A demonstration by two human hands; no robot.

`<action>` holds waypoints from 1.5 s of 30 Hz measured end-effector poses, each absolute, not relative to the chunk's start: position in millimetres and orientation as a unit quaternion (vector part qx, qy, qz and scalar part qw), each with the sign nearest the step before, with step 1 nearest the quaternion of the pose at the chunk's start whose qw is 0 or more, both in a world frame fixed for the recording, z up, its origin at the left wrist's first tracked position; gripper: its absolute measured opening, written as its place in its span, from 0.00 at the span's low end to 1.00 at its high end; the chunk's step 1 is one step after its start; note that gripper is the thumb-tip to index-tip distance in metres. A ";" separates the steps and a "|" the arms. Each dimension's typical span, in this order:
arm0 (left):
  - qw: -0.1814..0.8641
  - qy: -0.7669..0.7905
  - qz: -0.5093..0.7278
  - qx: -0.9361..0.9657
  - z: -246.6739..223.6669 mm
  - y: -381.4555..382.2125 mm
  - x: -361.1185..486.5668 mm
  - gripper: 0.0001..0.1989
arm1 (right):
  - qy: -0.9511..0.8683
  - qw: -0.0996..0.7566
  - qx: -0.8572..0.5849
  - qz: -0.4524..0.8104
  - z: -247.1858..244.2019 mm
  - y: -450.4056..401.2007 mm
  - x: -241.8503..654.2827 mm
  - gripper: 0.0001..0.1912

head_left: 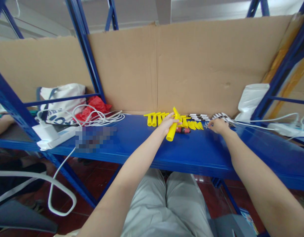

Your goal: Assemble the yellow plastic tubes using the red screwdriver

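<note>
My left hand (168,122) is closed round a yellow T-shaped plastic piece with a hollow tube (171,132), held tilted above the blue shelf. Behind it stands a row of similar yellow T-shaped pieces (154,119). A red and black tool (183,130), its kind unclear, lies beside that hand. My right hand (217,125) is lowered to some tiny silvery parts (206,125), fingertips drawn together; anything between them is too small to make out. Flat yellow pieces (195,125) are fanned out to its left. Black-and-white striped pieces (199,117) lie behind.
A cardboard panel (203,62) closes off the back of the blue shelf (132,135). White cables (102,118), a red plastic bag (95,107) and a white cloth bag (65,92) crowd the left. A white pouch (251,100) leans at right. Another person's arm (2,125) shows far left.
</note>
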State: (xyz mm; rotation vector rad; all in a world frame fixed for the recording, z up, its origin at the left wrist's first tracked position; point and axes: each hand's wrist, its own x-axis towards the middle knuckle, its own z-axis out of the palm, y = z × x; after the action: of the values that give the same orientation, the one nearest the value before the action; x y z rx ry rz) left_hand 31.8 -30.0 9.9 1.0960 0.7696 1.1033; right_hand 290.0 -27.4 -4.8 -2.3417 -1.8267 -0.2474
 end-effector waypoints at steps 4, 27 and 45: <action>0.642 0.338 0.489 0.485 10.3 -31.7 32.2 0.43 | -0.617 0.080 -0.778 -0.088 -7.3 -25.8 291.1 0.16; 0.640 0.331 0.458 0.520 8.3 -34.8 33.0 0.43 | -0.647 0.088 -0.753 -0.085 -10.4 -22.6 280.2 0.12; 0.638 0.327 0.451 0.531 5.6 -29.8 33.0 0.45 | -0.675 0.053 -0.731 -0.083 -10.2 -17.0 278.7 0.12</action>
State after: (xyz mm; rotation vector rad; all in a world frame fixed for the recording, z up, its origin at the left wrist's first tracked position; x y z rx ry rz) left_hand 33.0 -29.8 5.6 1.2127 0.7469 1.0288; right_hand 278.7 -17.0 -10.2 -2.2239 -2.0519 -0.2538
